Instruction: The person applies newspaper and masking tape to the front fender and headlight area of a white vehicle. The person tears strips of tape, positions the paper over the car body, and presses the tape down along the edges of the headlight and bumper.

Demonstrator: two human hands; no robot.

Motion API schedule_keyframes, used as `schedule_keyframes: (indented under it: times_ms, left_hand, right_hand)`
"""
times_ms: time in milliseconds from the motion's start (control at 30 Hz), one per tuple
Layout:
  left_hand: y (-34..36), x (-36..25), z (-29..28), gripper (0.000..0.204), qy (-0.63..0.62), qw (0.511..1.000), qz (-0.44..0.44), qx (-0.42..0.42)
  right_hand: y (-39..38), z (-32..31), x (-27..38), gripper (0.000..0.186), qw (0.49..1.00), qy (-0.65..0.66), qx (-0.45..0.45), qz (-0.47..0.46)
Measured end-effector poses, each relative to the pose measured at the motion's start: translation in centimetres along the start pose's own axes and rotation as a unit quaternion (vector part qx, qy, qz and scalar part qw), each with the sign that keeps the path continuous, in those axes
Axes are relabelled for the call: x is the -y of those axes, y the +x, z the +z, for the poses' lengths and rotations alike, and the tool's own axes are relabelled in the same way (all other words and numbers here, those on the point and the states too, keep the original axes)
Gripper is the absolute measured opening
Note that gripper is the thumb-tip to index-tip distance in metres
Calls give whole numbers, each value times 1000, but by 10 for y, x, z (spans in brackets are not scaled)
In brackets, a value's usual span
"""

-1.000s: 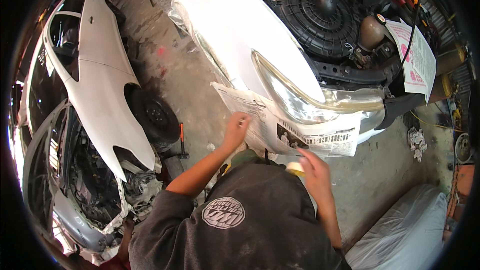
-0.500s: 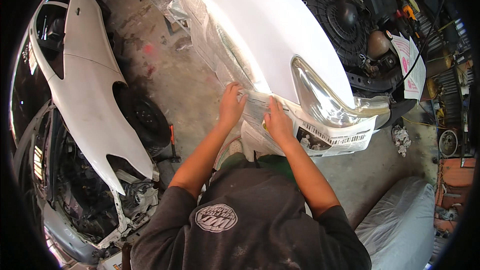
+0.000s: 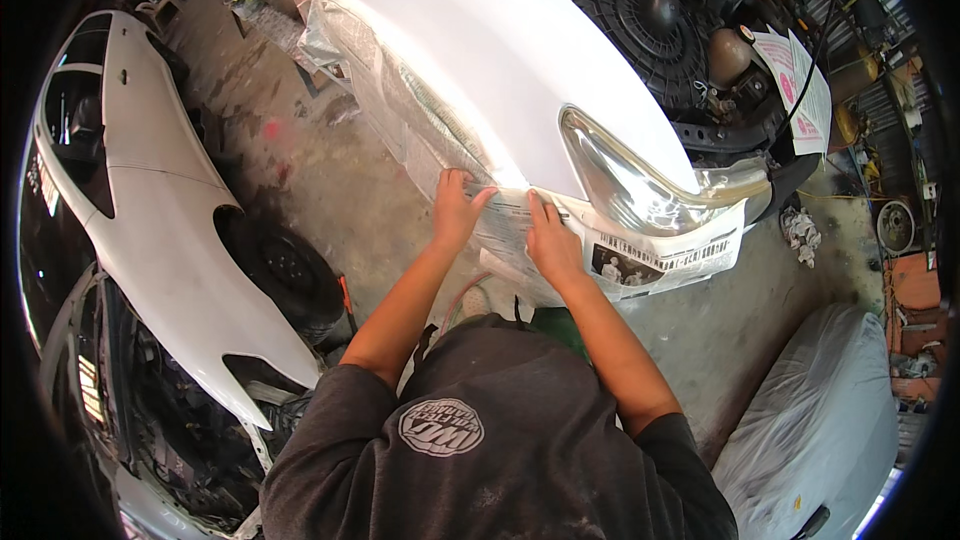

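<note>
Newspaper sheets (image 3: 505, 227) hang along the lower front edge of a white car fender (image 3: 500, 60). My left hand (image 3: 457, 210) grips the paper's left part, fingers curled over its edge and thumb stretched toward the seam. Beside it, my right hand (image 3: 553, 243) presses stretched fingertips against the paper's top edge, just below the fender corner; its palm side is hidden. Right of that hand, more newspaper with a dark photo (image 3: 625, 265) lies under the clear headlight (image 3: 625, 180). Crumpled masking paper and thin film (image 3: 385, 80) cover the wheel arch further up.
Another white car (image 3: 175, 200) with its front stripped and a dark wheel (image 3: 285, 265) stands at left. An exposed engine bay (image 3: 650, 30) lies beyond the fender. At lower right is a plastic-covered grey shape (image 3: 815, 430). Crumpled paper (image 3: 800, 232) hangs near the bumper.
The whole view has shifted slightly, so the fender and headlight sit a little further left and up. Both hands stay on the newspaper; the left thumb reaches closer to the seam.
</note>
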State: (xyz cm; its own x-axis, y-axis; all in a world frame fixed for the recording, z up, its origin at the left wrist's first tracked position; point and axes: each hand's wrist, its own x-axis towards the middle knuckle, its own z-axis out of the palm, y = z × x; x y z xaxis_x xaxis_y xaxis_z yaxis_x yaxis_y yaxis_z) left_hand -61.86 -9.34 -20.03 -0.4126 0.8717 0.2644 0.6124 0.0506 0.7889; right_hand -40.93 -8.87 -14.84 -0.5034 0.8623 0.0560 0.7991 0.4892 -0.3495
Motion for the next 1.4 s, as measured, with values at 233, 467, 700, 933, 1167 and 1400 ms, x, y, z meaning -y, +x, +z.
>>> schedule_keyframes:
  times_ms: [233, 467, 700, 933, 1167, 1400]
  left_hand:
    - [-4, 2, -9, 48, -5, 1000, 8, 11]
    - [-1, 2, -19, 44, 4, 998, 2, 65]
    - [7, 7, -17, 35, -63, 997, -41, 26]
    - [-26, 3, 4, 14, -152, 987, -14, 48]
    - [-7, 19, 31, 10, -167, 980, -74, -84]
    - [28, 60, 40, 21, -283, 926, -243, -57]
  right_hand:
    - [3, -7, 6, 66, 1000, 3, 18, 15]
    - [6, -12, 10, 64, 999, -21, 36, 17]
    - [5, -14, 10, 65, 999, -32, 35, 16]
    - [3, -10, 7, 66, 999, -14, 27, 19]
    - [3, -10, 5, 68, 999, -15, 36, 20]
    - [0, -10, 4, 72, 998, -25, 44, 28]
